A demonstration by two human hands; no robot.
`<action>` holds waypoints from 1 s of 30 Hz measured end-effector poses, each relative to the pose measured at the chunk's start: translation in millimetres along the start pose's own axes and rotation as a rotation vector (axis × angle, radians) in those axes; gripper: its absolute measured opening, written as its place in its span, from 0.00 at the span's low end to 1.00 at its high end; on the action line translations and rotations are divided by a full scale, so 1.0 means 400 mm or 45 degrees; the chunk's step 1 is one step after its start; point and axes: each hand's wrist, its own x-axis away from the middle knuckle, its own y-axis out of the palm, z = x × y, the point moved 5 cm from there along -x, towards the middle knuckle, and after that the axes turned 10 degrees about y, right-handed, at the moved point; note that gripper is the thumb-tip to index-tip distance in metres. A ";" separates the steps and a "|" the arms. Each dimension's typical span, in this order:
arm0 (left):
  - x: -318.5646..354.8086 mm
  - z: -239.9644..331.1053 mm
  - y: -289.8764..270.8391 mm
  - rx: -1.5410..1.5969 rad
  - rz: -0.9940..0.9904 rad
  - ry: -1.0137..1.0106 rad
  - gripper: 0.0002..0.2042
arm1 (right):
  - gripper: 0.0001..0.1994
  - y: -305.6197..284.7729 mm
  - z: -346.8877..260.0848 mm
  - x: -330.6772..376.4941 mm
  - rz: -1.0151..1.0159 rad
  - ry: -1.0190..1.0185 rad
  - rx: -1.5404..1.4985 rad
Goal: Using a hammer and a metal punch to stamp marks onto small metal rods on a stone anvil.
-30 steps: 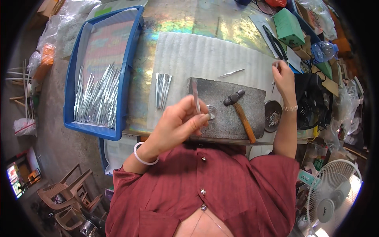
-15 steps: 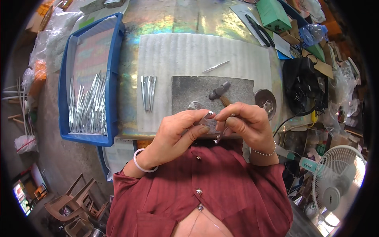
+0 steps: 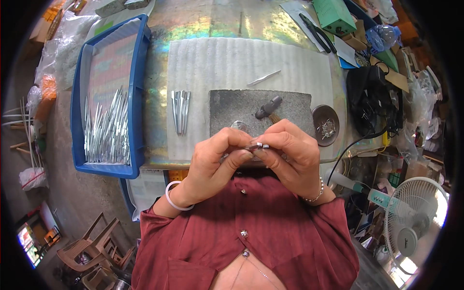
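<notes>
Over the near edge of the bench, my left hand (image 3: pixel 212 159) and my right hand (image 3: pixel 294 153) meet fingertip to fingertip. Each pinches at a small shiny metal piece (image 3: pixel 259 145); the fingers hide most of it, and I cannot tell whether it is one part or two. Just beyond the hands lies a dark grey stone slab (image 3: pixel 227 107), with a hammer (image 3: pixel 268 108) resting on it, its handle partly behind my right hand. A small clear round object (image 3: pixel 239 125) sits on the slab near my left fingers. Right of the slab, a brown dish (image 3: pixel 317 114) contains small metal pins (image 3: pixel 327 129).
A white foam sheet (image 3: pixel 203 63) bears several thin silver strips (image 3: pixel 180 112) and a lone strip (image 3: pixel 264 78). More fill a blue tray (image 3: pixel 137 72) at left. Pliers (image 3: pixel 317 34), a green box (image 3: pixel 333 18) and a black bag (image 3: pixel 369 104) lie right; a fan (image 3: pixel 415 217) stands nearer.
My hands have come together, the right one moving left and slightly down. The dangling piece under my right fingers no longer shows; the metal ends now meet between both fingertips.
</notes>
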 end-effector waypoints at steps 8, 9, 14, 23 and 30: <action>-0.001 0.009 0.001 -0.020 -0.034 -0.084 0.05 | 0.07 0.016 0.014 0.011 0.018 0.200 -0.090; 0.000 0.009 0.000 -0.029 -0.036 -0.089 0.05 | 0.07 0.017 0.014 0.011 0.015 0.200 -0.091; 0.007 -0.001 0.000 0.003 -0.006 -0.083 0.05 | 0.06 0.019 0.011 0.011 0.042 0.135 -0.084; -0.010 0.020 -0.008 -0.017 -0.050 -0.075 0.05 | 0.05 0.025 0.012 0.013 0.040 0.161 -0.122; -0.002 0.003 0.001 0.094 -0.123 -0.197 0.04 | 0.05 0.028 0.026 0.017 0.094 0.322 -0.197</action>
